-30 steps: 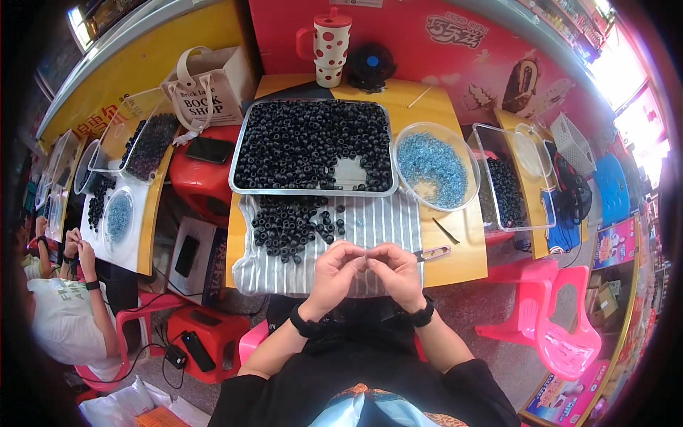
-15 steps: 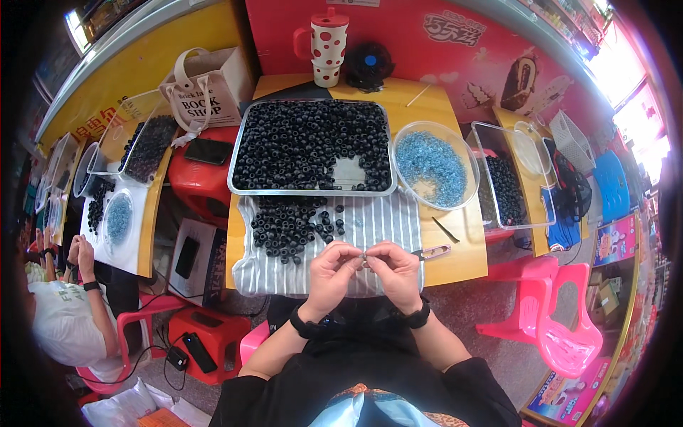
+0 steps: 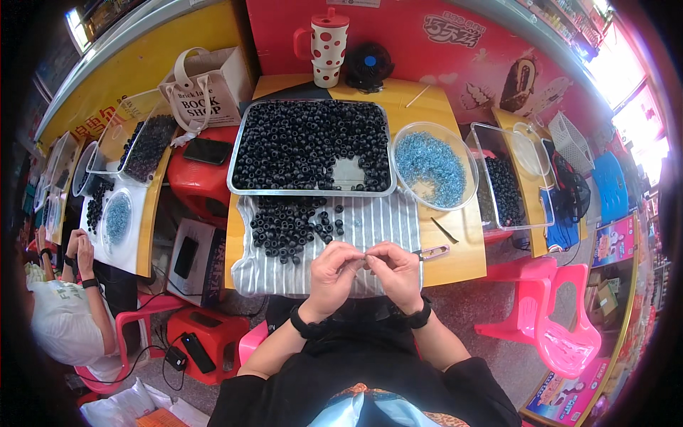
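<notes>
My left hand [image 3: 331,276] and my right hand [image 3: 395,274] meet fingertip to fingertip above the near edge of a striped cloth [image 3: 384,220]. Both are closed in a pinch on something small, almost wholly covered by the fingers. Just beyond them lies a heap of small round black pieces with hollow ends [image 3: 281,231]. Many more fill the clear rectangular tray [image 3: 390,146] behind the cloth. Right of that tray, a round clear tub [image 3: 469,193] holds tiny light-blue translucent pieces [image 3: 427,160]. Near my right hand rests a flat tool with a pale handle [image 3: 435,252].
Tweezers [image 3: 445,230] lie by the tub. A dotted tumbler [image 3: 329,53] and a small black fan [image 3: 370,65] stand at the back. To the left, a co-worker [image 3: 67,313] sits at another table; a pink chair [image 3: 562,313] stands to the right.
My fingertips have shifted slightly and now cover more of the small thing between them. The trays and heaps look the same.
</notes>
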A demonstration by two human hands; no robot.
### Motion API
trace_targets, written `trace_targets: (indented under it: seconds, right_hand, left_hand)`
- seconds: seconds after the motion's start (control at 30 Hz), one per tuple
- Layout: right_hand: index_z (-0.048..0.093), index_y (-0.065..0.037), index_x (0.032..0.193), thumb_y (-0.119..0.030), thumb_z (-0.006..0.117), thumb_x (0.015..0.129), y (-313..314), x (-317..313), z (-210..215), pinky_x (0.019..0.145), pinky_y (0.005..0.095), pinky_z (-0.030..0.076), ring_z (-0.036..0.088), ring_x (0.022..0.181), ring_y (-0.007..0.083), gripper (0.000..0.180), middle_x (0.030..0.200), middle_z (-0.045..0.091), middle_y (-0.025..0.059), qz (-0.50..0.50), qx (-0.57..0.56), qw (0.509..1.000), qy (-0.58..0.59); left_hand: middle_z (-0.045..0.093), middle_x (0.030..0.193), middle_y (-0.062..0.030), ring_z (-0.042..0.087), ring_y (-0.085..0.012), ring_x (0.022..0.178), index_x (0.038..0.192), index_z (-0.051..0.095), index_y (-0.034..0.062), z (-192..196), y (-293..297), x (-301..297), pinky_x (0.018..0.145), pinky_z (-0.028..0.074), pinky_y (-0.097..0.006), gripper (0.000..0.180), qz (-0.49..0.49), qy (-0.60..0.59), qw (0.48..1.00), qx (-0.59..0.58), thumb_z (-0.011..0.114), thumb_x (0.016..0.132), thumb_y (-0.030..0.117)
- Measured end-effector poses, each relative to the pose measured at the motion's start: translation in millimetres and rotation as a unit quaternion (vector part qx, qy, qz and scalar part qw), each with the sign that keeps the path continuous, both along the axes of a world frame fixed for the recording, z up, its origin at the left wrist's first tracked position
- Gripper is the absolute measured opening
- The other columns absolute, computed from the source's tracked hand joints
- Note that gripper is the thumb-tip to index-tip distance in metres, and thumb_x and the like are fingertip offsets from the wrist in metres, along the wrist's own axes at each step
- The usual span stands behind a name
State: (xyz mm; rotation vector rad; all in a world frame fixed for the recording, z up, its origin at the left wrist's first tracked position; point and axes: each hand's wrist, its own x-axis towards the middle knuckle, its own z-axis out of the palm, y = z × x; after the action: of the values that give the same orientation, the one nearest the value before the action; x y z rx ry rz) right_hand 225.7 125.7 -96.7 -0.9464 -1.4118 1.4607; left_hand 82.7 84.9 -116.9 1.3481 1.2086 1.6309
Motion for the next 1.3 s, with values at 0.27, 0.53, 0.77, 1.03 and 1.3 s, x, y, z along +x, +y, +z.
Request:
trace_targets:
  seconds: [0.27,0.53,0.77,1.03,1.3]
  right_hand:
    - [0.061,0.004,0.085,0.011,0.060,0.079,-1.4,-2.4,-7.6,0.060,0.0247,0.049,0.062,0.070,0.0127,0.010,0.081,0.063,0.0082,-0.030,0.124,0.991,-0.031]
    - [0.060,0.001,0.083,0.012,0.061,0.070,2.4,3.6,4.5,0.058,0.0322,0.050,0.063,0.068,0.0277,0.018,0.081,0.061,0.0136,-0.031,0.329,0.932,-0.152]
    - [0.056,0.000,0.076,0.006,0.059,0.070,14.5,13.8,2.6,0.063,0.0387,0.046,0.056,0.071,0.0298,0.009,0.076,0.052,0.0122,-0.008,0.362,0.861,-0.357]
    - [0.055,0.000,0.079,0.004,0.054,0.065,6.4,14.1,-5.2,0.065,0.0409,0.046,0.053,0.078,0.0334,0.014,0.080,0.048,0.0141,0.057,0.425,0.770,-0.472]
    - [0.062,0.001,0.085,0.007,0.062,0.075,2.6,14.3,-4.2,0.064,0.0320,0.048,0.059,0.074,0.0236,0.011,0.081,0.057,0.0118,0.040,0.250,0.937,-0.240]
  left_hand:
    - [0.059,0.094,-0.0064,0.061,-0.0103,0.073,0.093,0.064,-0.0023,3.9,-0.5,5.2,0.058,0.049,-0.022,0.010,-0.006,-0.068,0.997,-0.022,0.063,0.085,-0.008]
    - [0.062,0.077,-0.0037,0.060,-0.0084,0.067,0.091,0.061,0.0011,-3.1,5.8,-2.7,0.054,0.046,-0.021,0.006,-0.090,-0.225,0.950,-0.197,0.058,0.093,0.005]
    - [0.061,0.086,-0.0046,0.058,-0.0079,0.070,0.097,0.065,-0.0024,7.7,17.7,-4.9,0.059,0.046,-0.020,0.010,0.021,0.113,0.991,-0.067,0.059,0.088,-0.003]
    - [0.057,0.083,-0.0084,0.056,-0.0132,0.062,0.094,0.066,-0.0013,3.4,-13.3,-48.9,0.056,0.045,-0.026,0.015,0.067,0.129,0.984,-0.101,0.066,0.079,-0.004]
    - [0.057,0.090,-0.0105,0.061,-0.0208,0.073,0.096,0.061,-0.0012,-2.8,-30.8,-33.8,0.061,0.047,-0.030,0.017,0.045,0.251,0.964,-0.081,0.063,0.079,-0.005]
